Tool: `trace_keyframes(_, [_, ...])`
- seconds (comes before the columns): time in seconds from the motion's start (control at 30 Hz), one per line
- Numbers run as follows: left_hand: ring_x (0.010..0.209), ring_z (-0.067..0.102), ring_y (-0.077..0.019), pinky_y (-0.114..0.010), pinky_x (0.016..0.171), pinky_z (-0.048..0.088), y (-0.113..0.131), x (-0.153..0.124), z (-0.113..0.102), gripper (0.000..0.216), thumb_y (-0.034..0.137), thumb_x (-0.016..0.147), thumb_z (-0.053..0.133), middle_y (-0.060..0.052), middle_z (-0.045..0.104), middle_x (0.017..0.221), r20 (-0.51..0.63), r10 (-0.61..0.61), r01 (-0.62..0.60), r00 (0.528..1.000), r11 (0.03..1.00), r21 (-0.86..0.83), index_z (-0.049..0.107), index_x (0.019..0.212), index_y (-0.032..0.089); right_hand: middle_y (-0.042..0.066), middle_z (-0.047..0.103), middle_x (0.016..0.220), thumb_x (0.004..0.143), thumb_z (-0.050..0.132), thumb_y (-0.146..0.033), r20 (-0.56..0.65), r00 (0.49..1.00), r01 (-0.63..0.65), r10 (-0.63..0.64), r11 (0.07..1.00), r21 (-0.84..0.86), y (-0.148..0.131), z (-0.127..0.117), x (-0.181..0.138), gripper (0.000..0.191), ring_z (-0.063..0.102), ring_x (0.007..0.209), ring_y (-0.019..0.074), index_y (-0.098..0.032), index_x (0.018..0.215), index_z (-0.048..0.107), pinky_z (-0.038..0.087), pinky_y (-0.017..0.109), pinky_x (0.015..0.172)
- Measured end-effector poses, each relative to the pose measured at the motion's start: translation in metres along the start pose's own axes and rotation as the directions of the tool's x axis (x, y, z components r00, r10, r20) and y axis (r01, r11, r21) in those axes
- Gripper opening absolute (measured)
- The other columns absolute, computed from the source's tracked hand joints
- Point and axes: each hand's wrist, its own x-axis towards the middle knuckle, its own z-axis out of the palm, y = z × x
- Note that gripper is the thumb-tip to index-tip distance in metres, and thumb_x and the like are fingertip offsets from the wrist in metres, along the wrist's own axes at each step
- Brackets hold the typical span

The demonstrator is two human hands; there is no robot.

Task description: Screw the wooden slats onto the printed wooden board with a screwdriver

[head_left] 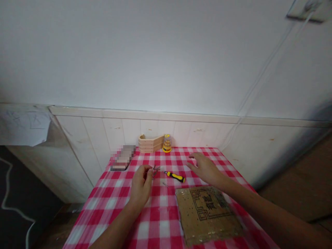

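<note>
My left hand (141, 183) is closed, thumb against fingers, on a few thin metal pieces (156, 170) that stick out to the right. Their kind is too small to make out. Over the right half of the cloth hovers my right hand (203, 167), fingers apart and nothing in it. Between the hands lies a yellow-and-black screwdriver (176, 177), its tip pointing left. Another small thin metal piece (165, 184) rests on the cloth just below the screwdriver's tip.
A red-and-white checked cloth (158, 218) covers the table. A taped cardboard sheet (207, 224) lies at the front right. Against the wall stand a curved wooden piece (150, 145) and a yellow-based bit container (167, 144). A blurred-out flat object (123, 158) lies at the back left.
</note>
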Motion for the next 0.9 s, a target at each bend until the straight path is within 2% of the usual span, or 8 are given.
trace_keyframes(0.13, [0.067, 0.058, -0.0193, -0.029, 0.062, 0.042, 0.011, -0.004, 0.007, 0.031, 0.049, 0.092, 0.052, -0.002, 0.064, 0.074, 0.237, -0.016, 0.004, 0.971, 0.999, 0.052, 0.064, 0.090, 0.020, 0.018, 0.075, 0.105, 0.094, 0.058, -0.042, 0.063, 0.989, -0.130, 0.131, 0.991, -0.025, 0.043, -0.020, -0.055, 0.031, 0.071, 0.094, 0.0292, -0.014, 0.101, 0.069, 0.051, 0.037, 0.081])
trace_keyframes(0.23, [0.063, 0.056, -0.0179, -0.028, 0.058, 0.039, 0.024, -0.002, 0.014, 0.028, 0.045, 0.089, 0.054, -0.001, 0.063, 0.071, 0.373, -0.038, 0.006, 0.927, 0.996, 0.086, 0.065, 0.088, 0.020, 0.013, 0.077, 0.094, 0.094, 0.056, -0.041, 0.168, 0.966, -0.210, 0.199, 0.976, 0.054, 0.057, -0.024, -0.082, 0.027, 0.072, 0.084, 0.0258, -0.017, 0.097, 0.068, 0.051, 0.033, 0.072])
trace_keyframes(0.37, [0.060, 0.055, -0.0161, -0.027, 0.057, 0.039, 0.038, 0.005, 0.011, 0.029, 0.047, 0.081, 0.058, -0.001, 0.063, 0.072, 0.371, -0.125, 0.117, 0.920, 0.992, 0.046, 0.065, 0.086, 0.019, 0.008, 0.077, 0.089, 0.088, 0.063, -0.035, 0.221, 0.960, -0.214, 0.170, 0.957, 0.194, 0.056, -0.020, -0.094, 0.015, 0.071, 0.080, 0.0225, -0.021, 0.091, 0.066, 0.050, 0.031, 0.068])
trace_keyframes(0.5, [0.046, 0.045, -0.0113, -0.024, 0.046, 0.032, 0.039, 0.018, -0.012, 0.037, 0.053, 0.073, 0.055, 0.002, 0.060, 0.067, 0.283, -0.285, 0.286, 0.916, 0.957, 0.039, 0.061, 0.085, 0.018, 0.006, 0.076, 0.082, 0.081, 0.070, -0.029, 0.242, 0.959, -0.184, 0.146, 0.972, 0.146, 0.051, -0.022, -0.090, 0.010, 0.070, 0.072, 0.0213, -0.021, 0.087, 0.066, 0.048, 0.029, 0.061])
trace_keyframes(0.6, [0.047, 0.047, -0.0120, -0.024, 0.046, 0.032, 0.036, 0.034, -0.032, 0.035, 0.049, 0.069, 0.053, 0.000, 0.062, 0.069, 0.162, -0.271, 0.258, 0.949, 0.961, 0.102, 0.060, 0.084, 0.018, 0.013, 0.075, 0.090, 0.082, 0.070, -0.031, 0.209, 0.971, -0.115, 0.116, 0.993, -0.019, 0.036, -0.029, -0.077, 0.014, 0.072, 0.079, 0.0274, -0.018, 0.089, 0.069, 0.049, 0.033, 0.064])
trace_keyframes(0.7, [0.052, 0.050, -0.0140, -0.025, 0.051, 0.035, 0.036, 0.053, -0.034, 0.024, 0.039, 0.062, 0.060, 0.000, 0.062, 0.063, 0.166, -0.223, 0.193, 0.961, 0.964, 0.183, 0.064, 0.073, 0.017, 0.020, 0.072, 0.103, 0.089, 0.063, -0.026, 0.142, 0.990, 0.022, -0.001, 0.989, -0.143, 0.002, -0.029, -0.056, 0.017, 0.072, 0.089, 0.0327, -0.013, 0.098, 0.069, 0.051, 0.038, 0.070])
trace_keyframes(0.8, [0.054, 0.052, -0.0152, -0.025, 0.054, 0.036, 0.039, 0.077, -0.011, 0.011, 0.029, 0.060, 0.064, 0.001, 0.060, 0.055, 0.255, -0.170, 0.107, 0.952, 0.964, 0.242, 0.063, 0.059, 0.018, 0.016, 0.075, 0.097, 0.091, 0.061, -0.021, 0.163, 0.981, 0.123, -0.104, 0.986, -0.114, -0.040, -0.011, -0.030, 0.012, 0.073, 0.088, 0.0292, -0.015, 0.096, 0.071, 0.051, 0.034, 0.072])
trace_keyframes(0.9, [0.054, 0.050, -0.0148, -0.024, 0.053, 0.033, 0.046, 0.106, 0.024, 0.013, 0.027, 0.068, 0.060, 0.003, 0.055, 0.052, 0.259, -0.111, 0.037, 0.960, 0.961, 0.274, 0.060, 0.059, 0.018, 0.018, 0.076, 0.101, 0.089, 0.064, -0.020, 0.164, 0.975, 0.166, -0.149, 0.982, -0.093, -0.067, 0.017, -0.009, 0.013, 0.073, 0.091, 0.0302, -0.014, 0.097, 0.072, 0.052, 0.034, 0.073])
